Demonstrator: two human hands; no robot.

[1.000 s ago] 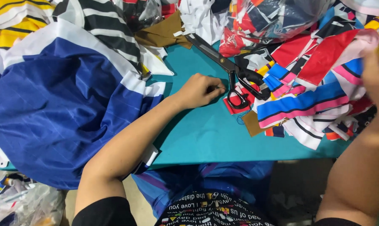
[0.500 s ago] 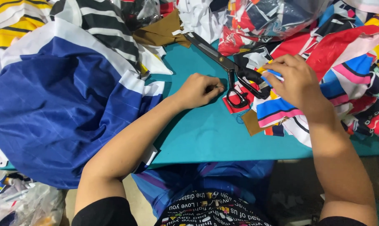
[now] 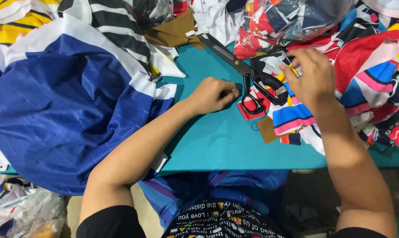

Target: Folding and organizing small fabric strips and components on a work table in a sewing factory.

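Note:
My left hand (image 3: 215, 94) rests as a loose fist on the teal table (image 3: 217, 141), just left of the black scissors (image 3: 245, 72), with nothing seen in it. The scissors lie diagonally, blades pointing up-left, handles near a red scrap. My right hand (image 3: 311, 79) reaches over the pile of striped fabric pieces (image 3: 296, 117) right of the scissors; its fingers pinch the edge of a small black, white and yellow fabric piece (image 3: 274, 61) on top of the pile.
A large blue and white cloth (image 3: 63, 114) covers the table's left side and hangs over the edge. A clear bag of fabric scraps (image 3: 292, 17) sits at the back. Brown fabric (image 3: 175, 33) lies near the scissor tips. More colourful pieces heap at the right.
My right hand has come in from the far right and moved left over the pile to the piece beside the scissors. My left hand has stayed put.

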